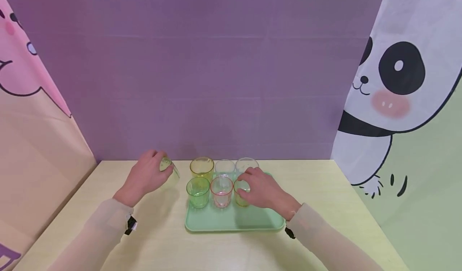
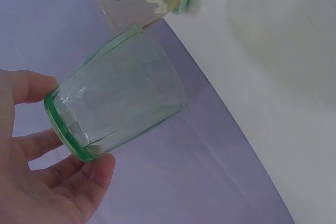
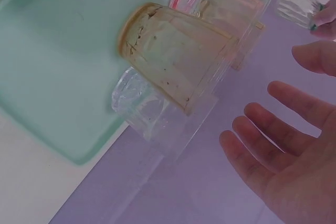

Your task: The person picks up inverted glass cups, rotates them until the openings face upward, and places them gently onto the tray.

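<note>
— Well, where was the small clear glass cup with the green rim (image 1: 167,167) at that moment?

— Off the tray; the left hand (image 1: 146,176) held it tilted just above the pale yellow surface (image 1: 325,191), to the left of the mint-green plastic tray (image 1: 231,221); in the left wrist view the thumb and fingers (image 2: 89,174) curled round its rim end.

— And the right hand (image 1: 261,191)?

— Over the tray's front right corner, beside the amber-tinted ribbed cup (image 1: 241,194); the right wrist view showed its fingers (image 3: 262,129) spread and relaxed, grasping nothing, apart from that cup.

— What else stood on the tray?

— Two rows of three; a green-tinted cup (image 1: 197,191) and a pink-tinted cup (image 1: 221,191) in front beside the amber one; a yellow-tinted cup (image 1: 201,166) and two clear cups (image 1: 225,168) behind.

— Which step would you call it?

— By my reading, one cup was in hand, carried clear of the tray, while the other hand reached for the next; whether the held cup was coming or going I could not tell.

— What would the next move ask for?

— I judged it would need the right fingers to close round the amber cup alone; its neighbours stood close, touching or nearly so; a straight lift would avoid knocking them.
</note>
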Demonstrator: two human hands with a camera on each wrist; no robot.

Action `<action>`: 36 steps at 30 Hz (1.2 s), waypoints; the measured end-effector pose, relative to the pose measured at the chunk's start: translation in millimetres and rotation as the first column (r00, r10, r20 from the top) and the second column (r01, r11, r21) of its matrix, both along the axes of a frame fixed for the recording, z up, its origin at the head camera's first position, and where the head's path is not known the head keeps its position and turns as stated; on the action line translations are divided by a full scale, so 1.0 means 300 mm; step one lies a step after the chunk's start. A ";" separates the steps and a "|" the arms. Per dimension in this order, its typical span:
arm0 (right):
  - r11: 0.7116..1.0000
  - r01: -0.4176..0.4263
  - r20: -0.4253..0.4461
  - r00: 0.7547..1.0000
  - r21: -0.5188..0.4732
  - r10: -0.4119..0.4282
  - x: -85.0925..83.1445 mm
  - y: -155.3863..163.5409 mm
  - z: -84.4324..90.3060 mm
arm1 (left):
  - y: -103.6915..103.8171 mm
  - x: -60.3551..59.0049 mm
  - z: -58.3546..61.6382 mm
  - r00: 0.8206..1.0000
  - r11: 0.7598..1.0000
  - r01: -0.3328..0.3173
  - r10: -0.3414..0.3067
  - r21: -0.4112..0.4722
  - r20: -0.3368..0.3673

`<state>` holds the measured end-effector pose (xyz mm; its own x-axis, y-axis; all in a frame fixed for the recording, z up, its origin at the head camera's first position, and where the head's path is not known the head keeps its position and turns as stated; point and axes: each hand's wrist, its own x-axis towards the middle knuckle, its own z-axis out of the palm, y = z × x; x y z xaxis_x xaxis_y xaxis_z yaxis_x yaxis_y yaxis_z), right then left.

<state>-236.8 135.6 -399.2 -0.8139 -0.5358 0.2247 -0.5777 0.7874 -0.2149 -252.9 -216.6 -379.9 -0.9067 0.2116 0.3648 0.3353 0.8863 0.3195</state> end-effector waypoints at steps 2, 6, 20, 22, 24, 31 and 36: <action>1.000 0.001 0.004 1.000 -0.011 -0.001 0.003 0.003 0.002 | 0.008 0.004 0.009 1.000 1.000 -0.002 0.002 0.001 -0.006; 0.999 0.004 0.003 1.000 -0.036 -0.004 0.009 0.006 0.004 | 0.025 0.012 0.025 1.000 1.000 -0.005 0.005 0.010 -0.003; 0.994 0.007 -0.028 1.000 -0.110 -0.010 0.024 0.014 -0.026 | 0.091 0.042 0.054 0.992 0.995 0.061 -0.052 0.079 -0.112; 0.993 0.008 -0.027 1.000 -0.118 -0.012 0.027 0.014 -0.030 | 0.098 0.044 0.055 0.989 0.993 0.073 -0.060 0.090 -0.137; 0.991 0.010 -0.024 1.000 -0.133 -0.014 0.029 0.013 -0.033 | 0.104 0.045 0.055 0.985 0.990 0.085 -0.067 0.108 -0.157; 0.981 0.019 -0.012 1.000 -0.192 -0.021 0.034 0.009 -0.038 | 0.127 0.055 0.052 0.976 0.977 0.124 -0.089 0.174 -0.198; 0.959 0.034 0.026 0.999 -0.280 -0.028 0.039 0.004 -0.040 | 0.143 0.069 0.042 0.977 0.965 0.135 -0.092 0.224 -0.192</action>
<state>-225.2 136.8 -411.3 -0.8355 -0.4283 0.3444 -0.5467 0.7115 -0.4415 -232.3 -173.6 -367.3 -0.7973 0.1985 0.5701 0.4999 0.7465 0.4392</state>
